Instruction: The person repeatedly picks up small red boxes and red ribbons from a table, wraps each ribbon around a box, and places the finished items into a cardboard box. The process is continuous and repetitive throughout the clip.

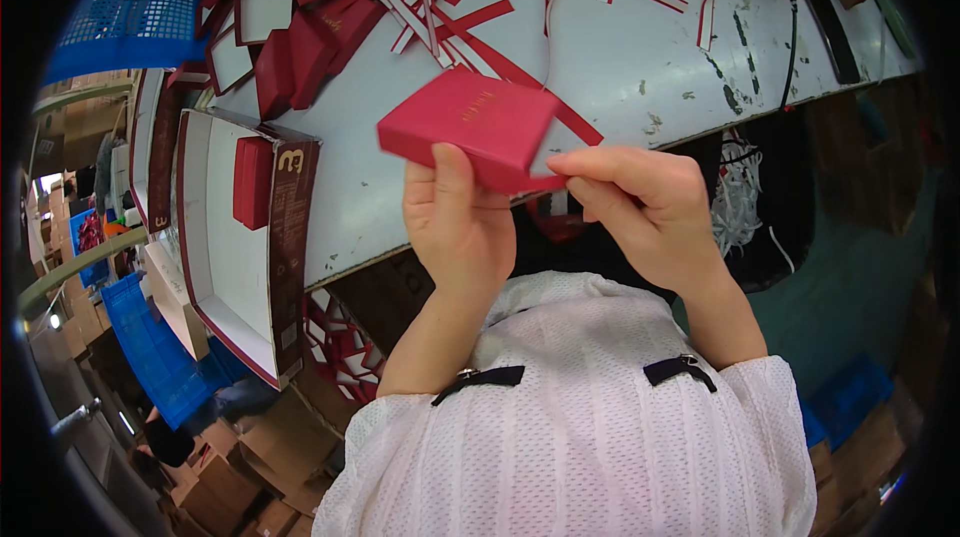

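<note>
Firstly, head view, the only one. Left hand: clamped on a red box, thumb laid up against its near side wall, other fingers mostly hidden beneath and behind it. Right hand: thumb and index finger brought together in a pinch on a thin red piece at the box's right corner; whether strip or flap, cannot be told.

Item, the red box: flat, square-cornered, smooth, closed on top, with small gold lettering near the middle of its upper face. Held tilted in the air before the wearer's chest, above the near edge of a pale worktable.

Pose: left forearm rising from the lower edge, hand upright under the box; right forearm angled inward, wrist bent, knuckles uppermost, fingertips pointing left. Both arms bare below white textured sleeves.

Surroundings, on the table: a heap of dark red boxes, several showing white interiors, at far left; a tangle of red-and-white ribbons beyond the held box; a black oblong object at far right.

Left of the table: an open carton, white inside, with a small red case against its wall; a blue perforated basket above.
</note>
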### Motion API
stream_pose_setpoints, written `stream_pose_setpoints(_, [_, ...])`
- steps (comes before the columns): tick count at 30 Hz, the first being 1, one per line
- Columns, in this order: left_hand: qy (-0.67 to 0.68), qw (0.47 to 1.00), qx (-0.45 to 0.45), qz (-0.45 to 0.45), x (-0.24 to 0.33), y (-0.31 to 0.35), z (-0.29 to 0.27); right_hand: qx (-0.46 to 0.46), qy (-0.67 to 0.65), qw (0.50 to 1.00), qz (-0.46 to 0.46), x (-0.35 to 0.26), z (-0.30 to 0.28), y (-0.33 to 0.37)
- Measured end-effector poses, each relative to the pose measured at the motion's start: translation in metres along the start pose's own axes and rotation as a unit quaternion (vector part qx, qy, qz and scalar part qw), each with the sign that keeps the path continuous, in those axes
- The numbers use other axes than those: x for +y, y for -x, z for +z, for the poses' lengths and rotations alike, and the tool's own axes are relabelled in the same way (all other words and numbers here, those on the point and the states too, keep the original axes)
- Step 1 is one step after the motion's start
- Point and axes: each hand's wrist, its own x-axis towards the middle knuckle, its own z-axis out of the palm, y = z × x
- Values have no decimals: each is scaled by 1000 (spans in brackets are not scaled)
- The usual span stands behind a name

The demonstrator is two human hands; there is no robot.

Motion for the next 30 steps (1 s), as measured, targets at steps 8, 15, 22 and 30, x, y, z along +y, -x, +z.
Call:
stream_pose_setpoints(8, [328,932,13,-154,35,-5,-1,64,66,996,-20,0,-22,-9])
stream_pose_setpoints(15, [410,884,13,-225,33,0,-18,67,55,996,-25,6,-15,-12])
stream_pose_setpoints(22, [236,964,-84,-89,4,0,-5,62,91,993,-48,-5,-5,-10])
stream_pose_setpoints(30, [257,959,6,-122,17,-8,0,89,69,994,-11,0,-24,-6])
